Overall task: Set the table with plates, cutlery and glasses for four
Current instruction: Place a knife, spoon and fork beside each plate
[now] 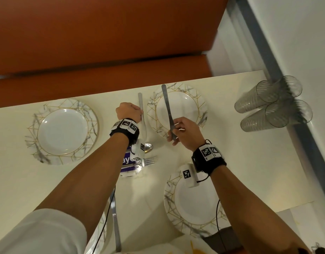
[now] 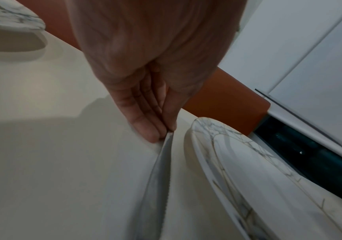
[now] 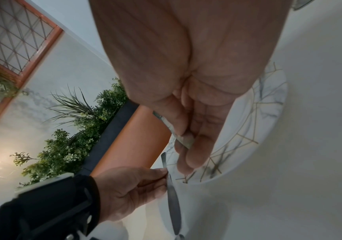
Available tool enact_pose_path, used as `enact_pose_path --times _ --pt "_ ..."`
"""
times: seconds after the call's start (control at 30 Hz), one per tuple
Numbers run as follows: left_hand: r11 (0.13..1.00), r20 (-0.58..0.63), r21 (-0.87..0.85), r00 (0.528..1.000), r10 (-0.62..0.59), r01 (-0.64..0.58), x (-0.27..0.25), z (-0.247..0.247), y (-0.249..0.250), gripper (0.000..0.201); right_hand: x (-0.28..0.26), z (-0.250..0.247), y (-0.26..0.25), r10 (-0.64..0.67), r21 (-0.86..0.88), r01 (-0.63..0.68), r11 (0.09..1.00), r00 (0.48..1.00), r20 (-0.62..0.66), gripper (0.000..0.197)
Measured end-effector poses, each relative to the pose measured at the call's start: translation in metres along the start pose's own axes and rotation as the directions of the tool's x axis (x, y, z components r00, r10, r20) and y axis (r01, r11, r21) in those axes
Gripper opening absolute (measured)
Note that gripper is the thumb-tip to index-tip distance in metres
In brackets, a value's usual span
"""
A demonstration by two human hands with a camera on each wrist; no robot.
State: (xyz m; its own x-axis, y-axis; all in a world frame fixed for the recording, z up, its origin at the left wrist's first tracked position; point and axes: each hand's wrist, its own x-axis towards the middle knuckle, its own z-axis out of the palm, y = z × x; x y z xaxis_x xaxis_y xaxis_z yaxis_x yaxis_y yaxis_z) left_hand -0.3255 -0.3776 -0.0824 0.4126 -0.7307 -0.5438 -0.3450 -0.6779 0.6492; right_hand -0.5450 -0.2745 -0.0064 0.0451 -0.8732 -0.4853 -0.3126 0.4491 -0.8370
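Note:
My left hand (image 1: 128, 111) (image 2: 141, 113) pinches a serrated knife (image 1: 140, 103) (image 2: 157, 178) low over the white table (image 1: 240, 143), just left of the far right plate (image 1: 176, 109) (image 2: 238, 170). My right hand (image 1: 183, 132) (image 3: 197, 113) holds a second steel piece, seemingly a knife (image 1: 166, 103) (image 3: 183, 139), slanted above that plate's near left part. Other marbled gold-lined plates lie far left (image 1: 63, 132) and near right (image 1: 194, 204). Several clear glasses (image 1: 273, 103) are grouped at the right edge.
A spoon (image 1: 148, 147) and a fork (image 1: 148, 160) lie on a blue packet (image 1: 128, 162) under my left wrist. Another knife (image 1: 115, 217) lies beside a plate (image 1: 101, 231) half hidden by my left arm. An orange bench (image 1: 103, 43) runs along the table's far side.

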Motion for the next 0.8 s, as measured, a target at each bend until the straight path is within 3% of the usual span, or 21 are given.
enact_pose_path --times 0.8 --pt "1.000 -0.046 0.004 0.999 -0.002 0.002 0.002 0.007 -0.014 0.021 -0.007 0.000 -0.002 -0.023 -0.018 0.023 1.000 1.000 0.006 0.021"
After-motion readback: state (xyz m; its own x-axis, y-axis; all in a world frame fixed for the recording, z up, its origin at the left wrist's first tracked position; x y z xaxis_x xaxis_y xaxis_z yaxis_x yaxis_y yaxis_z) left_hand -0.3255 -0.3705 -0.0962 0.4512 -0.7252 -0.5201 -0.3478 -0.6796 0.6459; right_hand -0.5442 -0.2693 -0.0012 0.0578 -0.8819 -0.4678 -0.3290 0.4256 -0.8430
